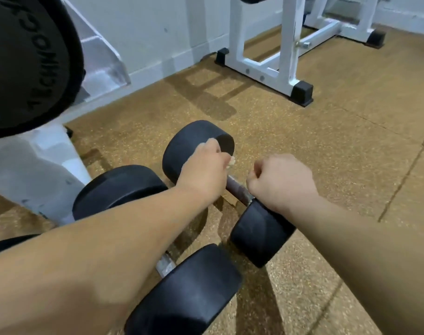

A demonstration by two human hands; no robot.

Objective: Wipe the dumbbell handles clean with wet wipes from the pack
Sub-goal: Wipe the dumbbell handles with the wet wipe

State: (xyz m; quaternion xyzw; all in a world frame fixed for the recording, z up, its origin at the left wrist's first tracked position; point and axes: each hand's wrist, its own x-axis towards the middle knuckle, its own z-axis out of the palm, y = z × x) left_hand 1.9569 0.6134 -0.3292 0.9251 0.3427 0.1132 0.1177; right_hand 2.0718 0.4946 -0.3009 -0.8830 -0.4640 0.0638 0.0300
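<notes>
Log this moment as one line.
left hand: holds wipe on far dumbbell handle | right hand: curled at handle's near end, grip unclear | near dumbbell: on floor

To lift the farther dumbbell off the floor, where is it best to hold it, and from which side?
Probably by the metal handle between its two black heads, coming from above: the dumbbell lies flat on the floor, and the round heads look too wide for one hand's grip.

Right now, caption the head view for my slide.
Left hand holds a wipe at a dumbbell handle; right hand curled alongside.
</notes>
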